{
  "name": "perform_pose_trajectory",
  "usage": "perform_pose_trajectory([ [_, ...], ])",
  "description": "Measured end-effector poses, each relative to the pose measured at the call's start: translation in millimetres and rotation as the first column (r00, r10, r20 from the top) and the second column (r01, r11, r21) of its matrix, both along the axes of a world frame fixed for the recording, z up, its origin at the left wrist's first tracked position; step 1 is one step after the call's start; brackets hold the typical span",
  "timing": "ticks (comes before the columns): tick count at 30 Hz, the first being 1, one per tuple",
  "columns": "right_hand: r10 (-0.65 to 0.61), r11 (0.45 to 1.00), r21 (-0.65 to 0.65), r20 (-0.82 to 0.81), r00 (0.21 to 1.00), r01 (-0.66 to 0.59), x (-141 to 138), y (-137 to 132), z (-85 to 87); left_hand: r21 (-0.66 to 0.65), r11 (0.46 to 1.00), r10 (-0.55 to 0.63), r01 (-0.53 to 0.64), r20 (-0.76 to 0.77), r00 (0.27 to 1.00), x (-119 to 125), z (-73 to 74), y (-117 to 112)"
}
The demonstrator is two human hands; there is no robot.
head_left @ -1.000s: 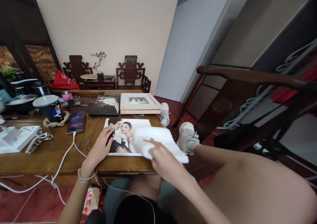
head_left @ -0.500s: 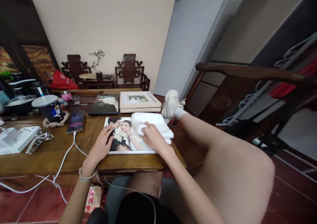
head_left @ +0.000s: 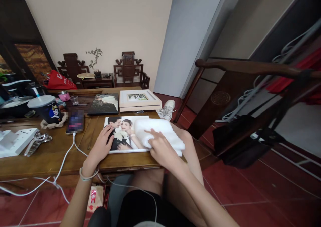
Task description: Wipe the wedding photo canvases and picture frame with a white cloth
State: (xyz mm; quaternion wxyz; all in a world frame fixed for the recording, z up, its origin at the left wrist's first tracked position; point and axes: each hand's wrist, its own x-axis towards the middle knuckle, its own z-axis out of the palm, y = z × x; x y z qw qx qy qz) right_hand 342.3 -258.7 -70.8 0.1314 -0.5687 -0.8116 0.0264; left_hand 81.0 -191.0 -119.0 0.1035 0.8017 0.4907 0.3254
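Observation:
A large photo print of a couple (head_left: pixel 120 133) lies flat near the front edge of the wooden table (head_left: pixel 50 155). My left hand (head_left: pixel 100 148) rests flat on the print's left part, fingers spread. My right hand (head_left: pixel 160 150) presses on a folded white cloth (head_left: pixel 160 135) that covers the print's right side, fingers closed over the cloth with the index finger stretched forward.
Behind the print lie a dark photo album (head_left: pixel 104 103) and a cream framed picture (head_left: pixel 139 99). A phone (head_left: pixel 75 121) with a white cable, a dark cup (head_left: pixel 47 109), a white power strip (head_left: pixel 16 140) and pots sit at the left. A wooden chair arm (head_left: pixel 250 68) stands at the right.
My raised right leg has come down out of view. My right hand has slid the white cloth from the print's far right corner back toward me. My left hand has stayed put.

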Motion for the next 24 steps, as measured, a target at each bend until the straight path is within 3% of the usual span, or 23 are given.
perform_pose_trajectory([
  [5, -0.078, 0.994, 0.082, -0.006, 0.997, 0.078, 17.0, 56.2, -13.4, -0.011, 1.0, -0.01, 0.01, 0.0, 1.0, 0.1, 2.0, -1.3],
  [7, -0.089, 0.993, 0.083, 0.015, 0.996, 0.087, 19.2, 66.3, -14.5, -0.004, 1.0, -0.014, 0.014, 0.005, 1.0, 0.5, 3.1, -1.8],
  [10, -0.016, 0.997, 0.071, 0.051, 0.999, 0.013, 16.7, 50.4, -12.0, 0.007, 1.0, 0.001, -0.001, 0.006, 1.0, 1.5, 4.6, -2.5],
  [15, 0.111, 0.99, 0.086, 0.037, 0.993, -0.113, 10.0, -25.8, -11.3, -0.003, 1.0, 0.024, -0.024, -0.015, 1.0, 3.5, 7.1, -4.2],
  [18, 0.193, 0.974, 0.118, -0.001, 0.981, -0.192, 10.8, -52.9, -12.1, -0.012, 1.0, 0.024, -0.024, -0.025, 0.999, 3.6, 8.6, -5.2],
  [21, 0.21, 0.972, 0.114, -0.038, 0.977, -0.204, 12.9, -47.1, -9.5, -0.015, 1.0, 0.016, -0.016, -0.025, 1.0, 3.2, 9.6, -5.7],
  [24, 0.182, 0.982, 0.07, -0.058, 0.982, -0.177, 15.8, -16.8, -3.1, -0.006, 1.0, 0.008, -0.008, -0.023, 1.0, 2.7, 9.8, -5.3],
])
